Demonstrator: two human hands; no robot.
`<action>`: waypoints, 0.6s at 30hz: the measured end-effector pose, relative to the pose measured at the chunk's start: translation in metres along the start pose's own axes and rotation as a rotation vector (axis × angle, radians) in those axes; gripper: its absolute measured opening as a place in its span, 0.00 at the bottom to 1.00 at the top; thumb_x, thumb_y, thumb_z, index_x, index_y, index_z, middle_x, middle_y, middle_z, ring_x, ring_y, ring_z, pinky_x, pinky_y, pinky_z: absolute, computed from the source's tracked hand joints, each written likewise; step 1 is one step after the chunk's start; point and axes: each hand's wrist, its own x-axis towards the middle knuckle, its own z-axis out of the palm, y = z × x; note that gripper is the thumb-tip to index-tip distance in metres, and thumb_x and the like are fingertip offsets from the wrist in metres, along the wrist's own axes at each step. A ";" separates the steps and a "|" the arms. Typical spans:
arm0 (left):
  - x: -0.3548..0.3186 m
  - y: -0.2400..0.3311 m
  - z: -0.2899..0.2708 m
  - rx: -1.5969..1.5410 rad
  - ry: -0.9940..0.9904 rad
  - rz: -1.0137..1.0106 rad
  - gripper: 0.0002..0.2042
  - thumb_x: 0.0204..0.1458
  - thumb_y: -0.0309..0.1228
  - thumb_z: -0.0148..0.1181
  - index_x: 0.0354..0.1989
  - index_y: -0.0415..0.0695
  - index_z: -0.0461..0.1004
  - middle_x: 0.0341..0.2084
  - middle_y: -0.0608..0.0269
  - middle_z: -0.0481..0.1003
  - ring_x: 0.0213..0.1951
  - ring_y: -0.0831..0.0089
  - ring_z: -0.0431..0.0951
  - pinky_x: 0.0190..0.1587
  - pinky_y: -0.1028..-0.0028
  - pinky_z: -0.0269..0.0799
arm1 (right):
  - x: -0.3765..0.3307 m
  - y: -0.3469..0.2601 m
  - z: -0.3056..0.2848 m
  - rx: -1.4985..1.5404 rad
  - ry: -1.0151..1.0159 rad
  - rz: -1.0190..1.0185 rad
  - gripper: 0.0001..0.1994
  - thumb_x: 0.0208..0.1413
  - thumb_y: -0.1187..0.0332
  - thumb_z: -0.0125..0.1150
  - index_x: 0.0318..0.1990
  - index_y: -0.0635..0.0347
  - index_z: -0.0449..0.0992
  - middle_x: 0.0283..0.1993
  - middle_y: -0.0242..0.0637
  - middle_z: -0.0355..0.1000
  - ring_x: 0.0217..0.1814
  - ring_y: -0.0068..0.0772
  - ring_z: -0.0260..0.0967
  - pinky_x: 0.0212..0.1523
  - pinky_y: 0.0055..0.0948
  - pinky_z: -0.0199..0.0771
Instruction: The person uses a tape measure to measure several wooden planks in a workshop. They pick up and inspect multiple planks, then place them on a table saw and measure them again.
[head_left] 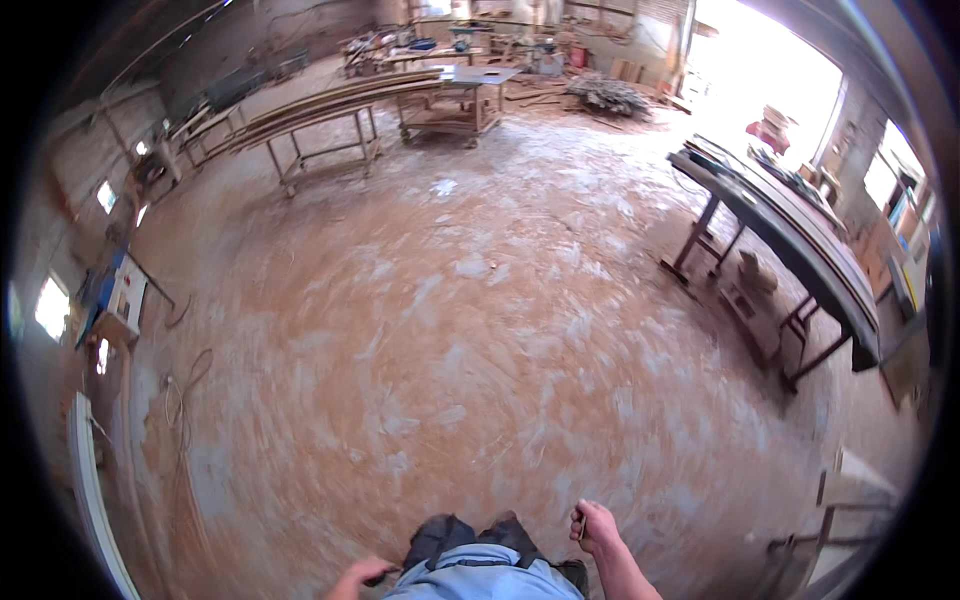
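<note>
My right hand (594,525) is held out in front of my right hip, its fingers curled closed. A small thin edge shows at the fingers, too little to name. Low at my left side, my left hand (362,572) is partly blurred and its fingers look closed. Something small and dark lies against its fingertips; I cannot make out what it is. Between the hands are my light blue shirt (480,575) and dark trousers. Neither hand touches a bench; beneath them is the dusty, reddish-brown floor (480,380).
A long dark-topped bench (785,225) stands on the right, with material on it. Long boards (330,108) rest on stands at far left, beside a wheeled table (480,76). A loose cable (180,400) lies at left. Scrap (608,97) is heaped near the bright doorway (765,65).
</note>
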 end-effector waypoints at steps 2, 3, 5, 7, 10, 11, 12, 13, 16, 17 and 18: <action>0.012 0.006 -0.026 -0.256 0.111 0.048 0.22 0.41 0.46 0.61 0.37 0.38 0.80 0.37 0.51 0.80 0.39 0.61 0.80 0.39 0.63 0.74 | 0.012 -0.068 0.041 0.094 -0.010 -0.110 0.07 0.61 0.62 0.53 0.33 0.52 0.66 0.22 0.31 0.64 0.16 0.26 0.57 0.15 0.29 0.59; 0.017 0.017 -0.036 -0.531 0.190 -0.087 0.21 0.41 0.45 0.60 0.36 0.38 0.80 0.36 0.50 0.80 0.37 0.60 0.80 0.38 0.62 0.73 | 0.016 -0.102 0.068 0.141 -0.027 -0.165 0.08 0.61 0.61 0.54 0.33 0.51 0.67 0.21 0.30 0.64 0.15 0.25 0.57 0.14 0.27 0.57; 0.016 0.054 -0.064 -0.596 0.215 -0.085 0.20 0.40 0.43 0.60 0.35 0.38 0.80 0.34 0.50 0.80 0.34 0.60 0.80 0.37 0.63 0.73 | 0.023 -0.163 0.123 0.160 -0.096 -0.372 0.06 0.60 0.62 0.54 0.33 0.50 0.68 0.19 0.28 0.63 0.12 0.22 0.55 0.10 0.25 0.54; 0.035 0.070 -0.083 -0.541 0.214 -0.087 0.18 0.41 0.41 0.59 0.33 0.38 0.80 0.32 0.51 0.80 0.33 0.62 0.79 0.36 0.65 0.73 | 0.031 -0.211 0.181 0.103 -0.152 -0.479 0.05 0.59 0.71 0.52 0.31 0.56 0.71 0.17 0.33 0.64 0.11 0.23 0.56 0.09 0.25 0.56; 0.072 0.102 -0.122 -0.408 0.165 0.019 0.14 0.44 0.37 0.59 0.29 0.39 0.81 0.26 0.55 0.79 0.30 0.65 0.78 0.33 0.66 0.72 | 0.087 -0.246 0.234 -0.189 -0.097 -0.439 0.06 0.58 0.67 0.53 0.29 0.55 0.69 0.16 0.32 0.64 0.09 0.24 0.55 0.08 0.24 0.54; 0.090 0.107 -0.127 -0.645 0.132 0.015 0.13 0.45 0.38 0.58 0.27 0.39 0.81 0.24 0.54 0.78 0.29 0.65 0.78 0.31 0.65 0.72 | 0.106 -0.249 0.243 -0.279 -0.053 -0.422 0.06 0.58 0.68 0.53 0.29 0.56 0.69 0.17 0.33 0.64 0.09 0.25 0.55 0.08 0.24 0.54; 0.120 0.107 -0.135 -0.703 0.064 -0.055 0.13 0.45 0.38 0.58 0.27 0.39 0.81 0.25 0.55 0.78 0.29 0.65 0.78 0.30 0.64 0.72 | 0.124 -0.250 0.258 -0.282 -0.005 -0.345 0.05 0.57 0.68 0.52 0.30 0.56 0.68 0.18 0.35 0.64 0.10 0.27 0.56 0.09 0.25 0.54; 0.145 0.112 -0.147 -0.750 -0.017 -0.133 0.13 0.46 0.37 0.58 0.27 0.39 0.81 0.25 0.55 0.78 0.28 0.65 0.78 0.30 0.63 0.72 | 0.145 -0.250 0.268 -0.245 0.023 -0.251 0.04 0.56 0.68 0.52 0.31 0.56 0.67 0.20 0.34 0.65 0.11 0.27 0.57 0.10 0.26 0.55; 0.152 0.168 -0.263 -0.224 0.110 0.067 0.19 0.44 0.42 0.55 0.34 0.37 0.81 0.35 0.45 0.80 0.39 0.54 0.80 0.41 0.60 0.73 | 0.189 -0.244 0.291 -0.207 0.006 -0.129 0.06 0.59 0.65 0.52 0.33 0.55 0.68 0.21 0.33 0.65 0.13 0.28 0.57 0.13 0.30 0.58; 0.177 0.168 -0.288 -0.153 0.173 0.147 0.22 0.43 0.44 0.54 0.37 0.38 0.80 0.39 0.42 0.78 0.44 0.50 0.78 0.46 0.59 0.72 | 0.201 -0.252 0.309 -0.181 -0.058 -0.084 0.08 0.61 0.65 0.51 0.34 0.60 0.69 0.23 0.34 0.66 0.15 0.27 0.60 0.15 0.29 0.63; 0.155 0.211 -0.345 -0.185 0.164 0.201 0.22 0.43 0.44 0.55 0.38 0.38 0.80 0.41 0.43 0.77 0.44 0.51 0.78 0.46 0.59 0.72 | 0.211 -0.260 0.322 -0.202 -0.014 -0.069 0.08 0.61 0.65 0.51 0.35 0.60 0.69 0.23 0.34 0.66 0.15 0.28 0.60 0.16 0.30 0.63</action>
